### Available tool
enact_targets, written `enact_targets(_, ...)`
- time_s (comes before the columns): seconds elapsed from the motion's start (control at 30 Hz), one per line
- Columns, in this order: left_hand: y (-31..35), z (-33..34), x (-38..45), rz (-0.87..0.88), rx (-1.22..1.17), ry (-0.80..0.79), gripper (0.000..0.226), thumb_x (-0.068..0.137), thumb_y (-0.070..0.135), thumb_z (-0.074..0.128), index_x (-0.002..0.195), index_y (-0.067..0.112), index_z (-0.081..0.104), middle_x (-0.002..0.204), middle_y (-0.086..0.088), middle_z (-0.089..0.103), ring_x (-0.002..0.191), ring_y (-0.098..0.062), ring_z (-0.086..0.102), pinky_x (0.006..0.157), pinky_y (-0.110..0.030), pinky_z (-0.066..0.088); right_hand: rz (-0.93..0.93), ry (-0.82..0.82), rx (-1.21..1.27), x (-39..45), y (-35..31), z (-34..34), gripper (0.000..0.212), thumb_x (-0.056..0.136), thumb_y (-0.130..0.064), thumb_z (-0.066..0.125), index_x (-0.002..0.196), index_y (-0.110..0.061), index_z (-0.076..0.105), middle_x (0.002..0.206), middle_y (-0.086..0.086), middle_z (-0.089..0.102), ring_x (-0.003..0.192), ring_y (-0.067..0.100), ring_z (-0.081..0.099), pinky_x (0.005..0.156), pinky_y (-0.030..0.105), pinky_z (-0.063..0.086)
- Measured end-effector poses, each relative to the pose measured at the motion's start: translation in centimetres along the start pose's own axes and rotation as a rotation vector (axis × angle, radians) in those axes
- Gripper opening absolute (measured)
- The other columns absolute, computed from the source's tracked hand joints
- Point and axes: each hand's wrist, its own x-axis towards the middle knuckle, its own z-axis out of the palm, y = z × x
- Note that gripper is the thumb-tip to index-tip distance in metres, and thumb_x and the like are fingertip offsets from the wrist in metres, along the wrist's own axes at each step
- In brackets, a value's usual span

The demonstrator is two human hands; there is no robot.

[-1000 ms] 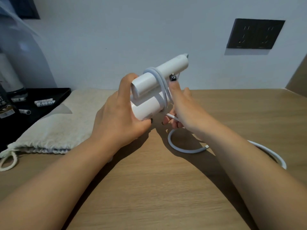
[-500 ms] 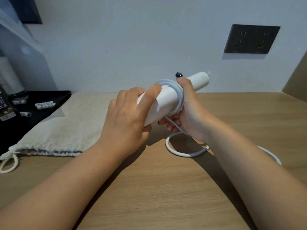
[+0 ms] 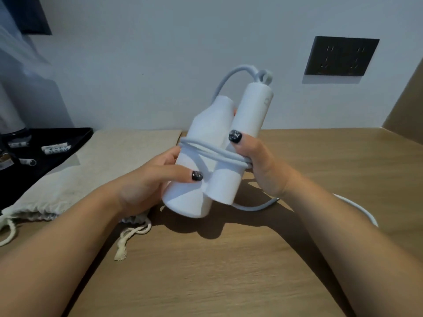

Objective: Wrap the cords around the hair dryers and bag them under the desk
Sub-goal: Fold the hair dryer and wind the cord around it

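A white folded hair dryer (image 3: pixel 201 138) is held upright above the wooden desk (image 3: pixel 206 271), body and handle side by side. Its white cord (image 3: pixel 206 152) runs in a few turns round the middle and loops over the top. My left hand (image 3: pixel 148 181) grips the body from the left, thumb across the front. My right hand (image 3: pixel 258 161) grips the handle and pins the cord turns with the thumb. The loose rest of the cord (image 3: pixel 357 209) trails on the desk behind my right forearm. A cream drawstring bag (image 3: pixel 96 165) lies flat at the left.
A black tray (image 3: pixel 52 145) with small white items sits at the far left. A dark wall socket plate (image 3: pixel 341 56) is on the wall at the upper right. The bag's drawstring ends (image 3: pixel 128 239) lie on the desk near my left forearm.
The dryer has been turned from lying sideways to standing upright and now sits closer to me. Both hands shifted their grip; the cord turns now cross the front.
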Motion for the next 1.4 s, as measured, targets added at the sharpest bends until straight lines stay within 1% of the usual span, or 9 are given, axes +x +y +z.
enact_targets(0.1, 0.2, -0.3, -0.3, -0.045, 0.103, -0.057, 0.067, 0.056, 0.027, 0.076, 0.119, 0.012, 0.059, 0.105, -0.01, 0.072, 0.094, -0.025, 0.07, 0.072, -0.028, 0.055, 0.026, -0.12, 0.023, 0.2, 1.0, -1.4, 0.045, 0.105, -0.009, 0.032, 0.141, 0.017, 0.022, 0.149, 0.027, 0.034, 0.136, 0.034, 0.034, 0.088, 0.016, 0.032)
enact_targets(0.3, -0.1, 0.4, 0.2, -0.017, 0.218, 0.061, 0.084, 0.047, 0.056, 0.085, 0.118, 0.02, 0.06, 0.104, -0.008, 0.073, 0.094, -0.026, 0.07, 0.071, -0.031, 0.056, 0.144, -0.169, -0.161, -0.9, -3.8, -0.6, 0.048, 0.102, 0.003, 0.013, 0.123, 0.011, -0.03, 0.154, 0.026, -0.007, 0.145, 0.024, 0.013, 0.052, -0.008, 0.009)
enact_targets(0.43, -0.4, 0.6, 0.4, 0.013, 0.192, 0.149, 0.073, 0.059, 0.051, 0.07, 0.122, 0.017, 0.058, 0.103, -0.011, 0.072, 0.093, -0.029, 0.07, 0.071, -0.035, 0.055, 0.055, -0.194, -0.229, 1.2, -1.3, 0.7, 0.043, 0.102, 0.004, 0.021, 0.136, 0.026, 0.003, 0.15, 0.033, 0.022, 0.143, 0.033, 0.025, 0.088, 0.002, 0.028)
enact_targets(0.57, -0.4, 0.9, 0.4, 0.025, 0.169, 0.178, 0.073, 0.059, 0.05, 0.069, 0.122, 0.015, 0.058, 0.104, -0.013, 0.071, 0.092, -0.031, 0.069, 0.071, -0.038, 0.053, 0.039, -0.184, -0.095, 1.5, 0.0, 0.1, 0.054, 0.104, -0.005, 0.019, 0.127, 0.017, -0.025, 0.156, 0.027, -0.003, 0.146, 0.024, 0.015, 0.078, -0.012, 0.015)
enact_targets(0.67, -0.2, 1.0, 0.4, 0.035, 0.153, 0.184, 0.073, 0.057, 0.047, 0.068, 0.121, 0.013, 0.059, 0.104, -0.015, 0.071, 0.092, -0.032, 0.069, 0.073, -0.039, 0.053, -0.133, -0.198, -0.037, 0.8, 2.0, 1.2, 0.114, 0.075, -0.08, 0.05, 0.137, 0.016, 0.038, 0.141, 0.029, 0.045, 0.132, 0.036, 0.043, 0.109, 0.024, 0.035)
enact_targets(0.73, 0.1, 0.9, 0.3, 0.051, 0.145, 0.186, 0.072, 0.054, 0.047, 0.067, 0.118, 0.013, 0.06, 0.101, -0.013, 0.072, 0.088, -0.029, 0.069, 0.069, -0.034, 0.054, -0.164, -0.126, 0.021, 0.2, 3.2, 0.6, 0.116, 0.053, -0.096, 0.048, 0.122, -0.004, 0.054, 0.122, 0.024, 0.058, 0.117, 0.037, 0.055, 0.104, 0.045, 0.044)
enact_targets(0.9, 1.0, 0.9, -0.1, 0.107, 0.078, 0.248, 0.054, 0.051, 0.038, 0.067, 0.099, 0.013, 0.062, 0.073, -0.002, 0.071, 0.064, -0.016, 0.068, 0.05, -0.022, 0.05, -0.261, 0.04, 0.119, 0.4, 2.8, -0.5, 0.095, 0.07, -0.089, 0.035, 0.136, -0.023, 0.043, 0.11, 0.001, 0.065, 0.105, 0.008, 0.062, 0.089, 0.025, 0.049)
enact_targets(1.03, 1.4, 0.4, -0.3, 0.134, -0.078, 0.373, 0.031, 0.065, 0.028, 0.057, 0.09, 0.011, 0.062, 0.063, -0.003, 0.069, 0.055, -0.015, 0.065, 0.049, -0.023, 0.051, -0.114, 0.193, -0.171, 1.1, 3.1, -1.8, 0.058, 0.098, -0.039, 0.046, 0.151, -0.031, 0.021, 0.108, -0.003, 0.064, 0.103, 0.011, 0.06, 0.084, 0.029, 0.047)
enact_targets(1.4, 1.2, -0.7, 0.1, 0.187, -0.184, 0.485, 0.02, 0.081, 0.03, 0.058, 0.095, 0.016, 0.061, 0.066, -0.002, 0.068, 0.059, -0.015, 0.066, 0.055, -0.028, 0.055, 0.021, 0.025, -0.391, 1.4, 3.9, -2.2, 0.019, 0.09, -0.039, 0.064, 0.087, -0.023, 0.073, 0.084, 0.002, 0.069, 0.078, 0.018, 0.062, 0.071, 0.036, 0.051)
